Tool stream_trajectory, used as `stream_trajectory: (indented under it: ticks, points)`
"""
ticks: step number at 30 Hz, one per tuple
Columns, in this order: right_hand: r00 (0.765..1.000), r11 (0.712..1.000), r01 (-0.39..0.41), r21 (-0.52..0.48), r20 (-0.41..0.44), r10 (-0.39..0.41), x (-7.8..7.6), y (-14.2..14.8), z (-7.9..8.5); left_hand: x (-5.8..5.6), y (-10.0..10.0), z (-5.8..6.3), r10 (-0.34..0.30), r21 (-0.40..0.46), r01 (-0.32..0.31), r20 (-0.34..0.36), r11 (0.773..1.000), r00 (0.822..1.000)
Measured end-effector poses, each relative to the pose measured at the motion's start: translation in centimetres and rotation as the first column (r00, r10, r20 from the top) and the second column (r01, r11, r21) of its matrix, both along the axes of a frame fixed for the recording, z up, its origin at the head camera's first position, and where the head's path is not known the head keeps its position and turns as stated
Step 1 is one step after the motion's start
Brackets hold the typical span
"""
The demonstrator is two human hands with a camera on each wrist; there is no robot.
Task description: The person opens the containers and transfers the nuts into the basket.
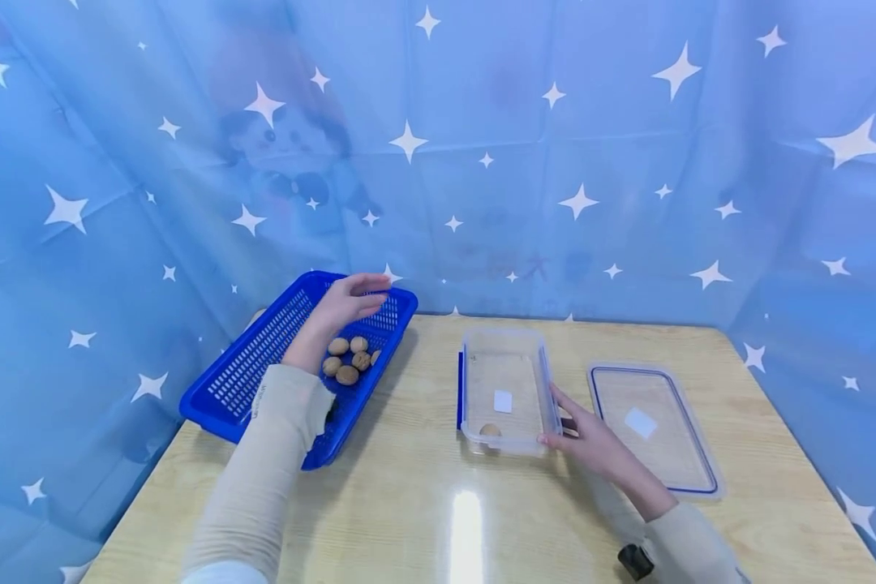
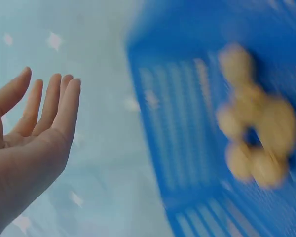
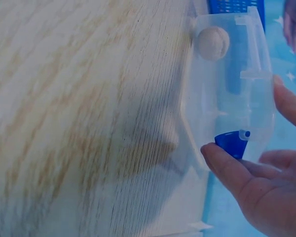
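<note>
My left hand (image 1: pixel 345 304) hangs over a blue plastic basket (image 1: pixel 212 405), fingers extended and loosely bent, nothing in them. In the left wrist view the palm shows bare, beside the basket wall. Several walnuts (image 1: pixel 347 375) lie in the basket, blurred in that wrist view. On the table stands a clear plastic food container (image 1: pixel 518 365), without its lid, holding one walnut (image 1: pixel 490 430) near its front wall. My right hand (image 1: pixel 594 442) grips its right side, thumb by the rim and fingers beside a blue latch (image 3: pixel 230 144).
The container's clear lid (image 1: pixel 672 430), edged with a blue seal, lies flat to the right of the container. A light wood-grain table (image 1: pixel 401 503) carries everything. Behind it hangs a blue curtain (image 1: pixel 482 186) with white stars.
</note>
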State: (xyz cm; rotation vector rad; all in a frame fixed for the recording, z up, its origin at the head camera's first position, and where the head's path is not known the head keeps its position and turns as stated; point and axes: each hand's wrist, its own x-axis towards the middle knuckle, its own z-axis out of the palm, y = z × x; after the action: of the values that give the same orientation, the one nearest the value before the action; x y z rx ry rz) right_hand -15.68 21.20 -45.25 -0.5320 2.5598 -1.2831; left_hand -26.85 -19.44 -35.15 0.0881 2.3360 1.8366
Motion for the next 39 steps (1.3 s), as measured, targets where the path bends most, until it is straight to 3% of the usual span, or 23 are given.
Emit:
stream_trajectory:
  ticks: [2, 5, 8, 13, 17, 21, 22, 25, 27, 29, 32, 33, 39]
  points:
    - [1.000, 1.000, 0.010, -0.009, -0.002, -0.010, -0.1, 0.1, 0.0, 0.3, 2.5, 0.5, -0.075, 0.001, 0.075, -0.029, 0.997, 0.997]
    - [1.000, 1.000, 0.015, -0.018, 0.011, -0.015, 0.2, 0.6, -0.3, 1.1, 6.5, -0.3, -0.221, -0.024, 0.220, -0.041, 0.975, 0.974]
    - [1.000, 0.999, 0.022, -0.026, 0.018, -0.022, 0.7, 0.9, -0.8, 2.2, 10.1, -2.4, -0.359, -0.029, 0.360, 0.010, 0.933, 0.933]
    - [1.000, 0.999, 0.014, -0.048, 0.021, -0.013, 1.0, 0.8, -1.5, 4.0, 14.3, -6.1, -0.494, -0.035, 0.505, 0.158, 0.862, 0.855]
    - [1.000, 0.999, 0.013, -0.052, 0.026, -0.011, 0.9, 0.6, -1.6, 4.9, 16.6, -8.0, -0.561, -0.146, 0.606, 0.258, 0.782, 0.787]
    - [1.000, 0.999, 0.004, -0.053, 0.026, -0.002, 0.8, 0.3, -1.5, 5.3, 18.1, -8.7, -0.579, -0.291, 0.656, 0.313, 0.696, 0.753]
    - [1.000, 0.999, 0.003, -0.051, 0.028, -0.002, 0.8, 0.3, -1.5, 5.4, 18.3, -8.9, -0.583, -0.305, 0.667, 0.328, 0.680, 0.744]
    - [1.000, 0.999, 0.005, -0.035, 0.030, -0.004, 0.9, 0.3, -1.5, 5.4, 19.1, -9.5, -0.638, -0.317, 0.727, 0.347, 0.610, 0.687]
    - [1.000, 1.000, 0.015, -0.022, 0.023, -0.014, 0.8, 0.3, -1.4, 5.3, 19.5, -9.8, -0.673, -0.306, 0.754, 0.339, 0.582, 0.657]
    - [1.000, 1.000, 0.023, -0.009, 0.012, -0.023, 0.6, 0.2, -1.2, 4.9, 19.8, -10.1, -0.702, -0.311, 0.765, 0.308, 0.564, 0.642]
    - [1.000, 1.000, 0.028, -0.002, -0.003, -0.028, 0.3, 0.1, -1.0, 4.5, 20.0, -10.3, -0.703, -0.291, 0.754, 0.275, 0.590, 0.656]
    - [1.000, 1.000, 0.027, -0.003, -0.003, -0.027, 0.2, 0.1, -0.9, 4.4, 20.1, -10.4, -0.696, -0.281, 0.743, 0.264, 0.607, 0.668]
    - [1.000, 0.999, 0.000, -0.049, -0.006, 0.000, -0.4, 0.1, -0.4, 3.6, 20.1, -10.5, -0.600, -0.174, 0.639, 0.230, 0.750, 0.766]
